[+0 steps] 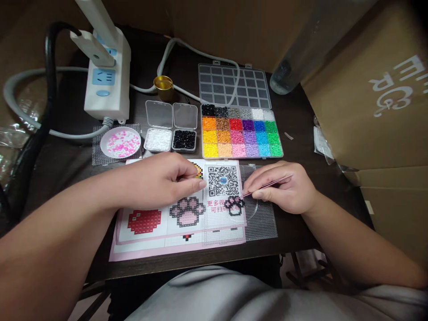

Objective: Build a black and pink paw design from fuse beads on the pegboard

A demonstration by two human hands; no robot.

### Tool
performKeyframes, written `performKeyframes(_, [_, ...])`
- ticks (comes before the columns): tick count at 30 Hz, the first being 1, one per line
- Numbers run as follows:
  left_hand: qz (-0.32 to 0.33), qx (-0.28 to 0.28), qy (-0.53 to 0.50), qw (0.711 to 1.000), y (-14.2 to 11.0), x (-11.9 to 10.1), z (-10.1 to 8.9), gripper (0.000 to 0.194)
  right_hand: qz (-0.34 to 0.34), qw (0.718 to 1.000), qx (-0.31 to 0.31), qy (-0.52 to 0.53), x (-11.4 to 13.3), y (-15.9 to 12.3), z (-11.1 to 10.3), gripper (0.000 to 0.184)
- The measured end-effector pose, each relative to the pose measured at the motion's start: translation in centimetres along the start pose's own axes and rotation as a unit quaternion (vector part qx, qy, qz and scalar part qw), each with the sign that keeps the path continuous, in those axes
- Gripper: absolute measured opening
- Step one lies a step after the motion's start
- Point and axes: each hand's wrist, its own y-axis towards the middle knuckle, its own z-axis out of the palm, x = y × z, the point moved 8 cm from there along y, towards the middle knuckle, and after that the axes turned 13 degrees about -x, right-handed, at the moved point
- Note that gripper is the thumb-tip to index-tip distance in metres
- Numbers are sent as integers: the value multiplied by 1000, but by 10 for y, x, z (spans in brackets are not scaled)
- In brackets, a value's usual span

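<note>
The right hand (284, 187), right of centre, pinches the tweezers (272, 183) between thumb and fingers, their tips down at the black-and-pink bead paw (234, 206) just right of the frame's middle. The left hand (177, 178), at the centre, is curled with thumb and forefinger close together above the pattern sheets (147, 250). At this size I cannot tell whether a bead sits between those fingertips or the tweezer tips.

The likeliest trouble is at the paw: its beads look loose on the clear pegboard (265, 220), so a slip of the tweezers could knock part of the outline out of line. The board overlaps the sheets, and if the paper were dragged by the left wrist, the board could shift with it.

At the left of the frame, the shallow plate (104, 147) of pink and white beads lies near the left forearm; a careless elbow could tip it. The open boxes of white beads (158, 139) and black beads (184, 139) face the same risk. Farther up, a grey cable (207, 55) crosses the bead tray's lid (254, 89), so a tug could jolt the tray (242, 157) and mix its colours.
</note>
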Motion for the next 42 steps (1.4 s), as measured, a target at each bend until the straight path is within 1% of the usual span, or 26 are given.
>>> performKeyframes(7, [-5, 4, 2, 1000, 1, 3, 1, 45, 8, 1000, -6, 2, 0, 0, -1, 8])
performKeyframes(19, [0, 4, 3, 1000, 0, 1, 0, 45, 0, 1000, -1, 8, 1, 0, 1, 8])
performKeyframes(23, [-13, 8, 0, 1000, 0, 2, 1, 43, 8, 1000, 0, 10, -1, 0, 1, 9])
performKeyframes(29, [-16, 7, 7, 1000, 0, 4, 1, 45, 20, 999, -19, 28, -2, 1, -3, 9])
performKeyframes(32, [-15, 4, 0, 1000, 0, 5, 1, 45, 42, 997, -43, 54, -4, 1, -7, 8])
performKeyframes(34, [-11, 1, -3, 1000, 0, 4, 1, 46, 66, 992, -72, 83, -7, -1, -12, 8])
performKeyframes(37, [-9, -1, 0, 1000, 1, 4, 1, 47, 88, 981, -133, 113, -15, -5, -24, 8])
performKeyframes(42, [-20, 2, -1, 1000, 1, 7, 1, 47, 97, 960, -241, 103, -30, -7, -43, 7])
